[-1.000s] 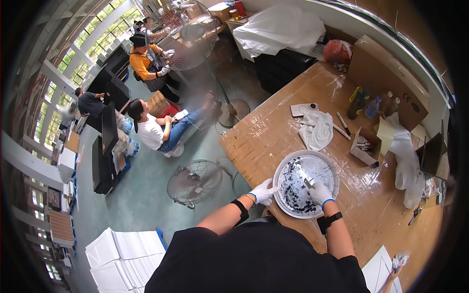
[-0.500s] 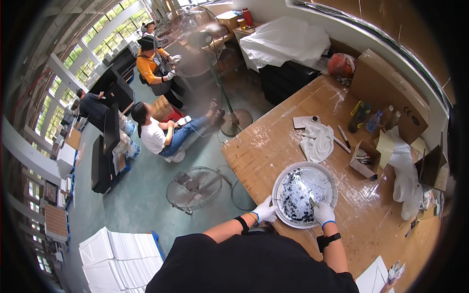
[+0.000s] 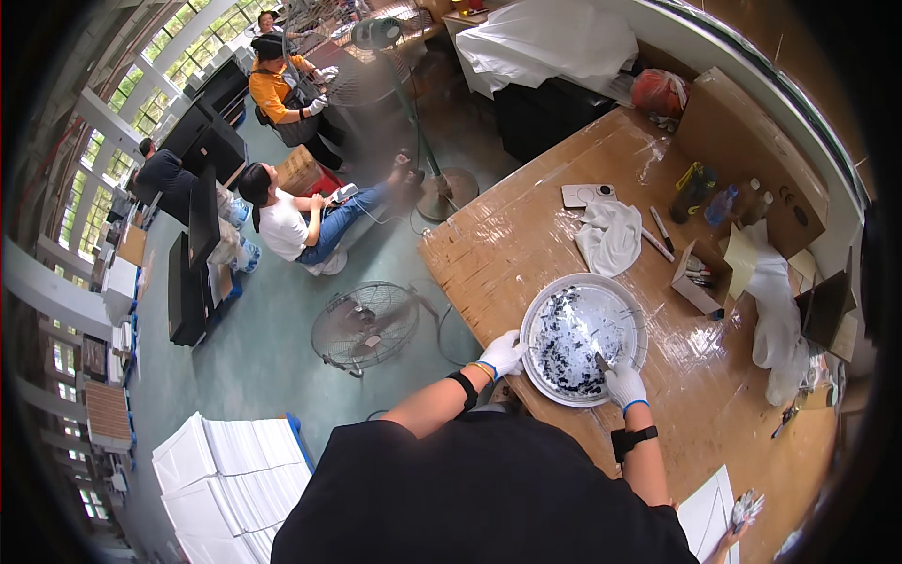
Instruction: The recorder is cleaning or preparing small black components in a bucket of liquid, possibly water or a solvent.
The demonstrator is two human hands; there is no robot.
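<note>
In the tray [image 3: 638, 331] on the table [image 3: 714, 423], the right hand [image 3: 625, 386] holds a small tool [image 3: 601, 361], and dark bits [image 3: 554, 350] could spill if the left hand [image 3: 504, 353], grip unclear, tips it.

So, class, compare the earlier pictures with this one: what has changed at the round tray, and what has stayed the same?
The right hand has drawn back toward the near right rim of the round tray, bringing the small tool in its grip along. Nothing was visibly taken up or let go. The left hand stays at the tray's left rim; the white cloth lies as before.
</note>
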